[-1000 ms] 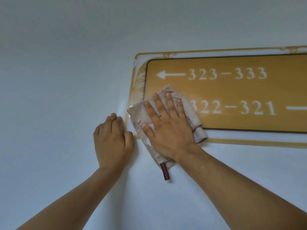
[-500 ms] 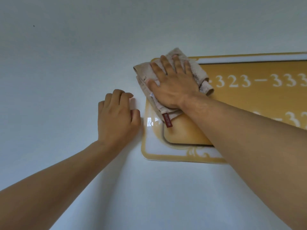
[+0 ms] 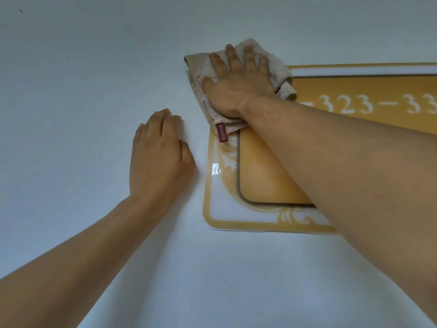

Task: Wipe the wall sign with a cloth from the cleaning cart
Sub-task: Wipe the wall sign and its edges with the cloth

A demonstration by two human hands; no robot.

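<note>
The cloth (image 3: 238, 74) is pressed flat-fingered by the right hand (image 3: 236, 88) over the wall sign (image 3: 260, 166)'s top-left corner, the left hand (image 3: 158, 152) braced open alongside, and grime could be smeared across the wall.

Bare wall (image 3: 94, 67) open to the left and below, left hand (image 3: 159, 155) flat on it just beside the sign (image 3: 260, 171), right hand (image 3: 236, 86) and cloth (image 3: 201, 65) covering the sign's upper left corner, right forearm (image 3: 354, 174) crossing the yellow panel.
</note>
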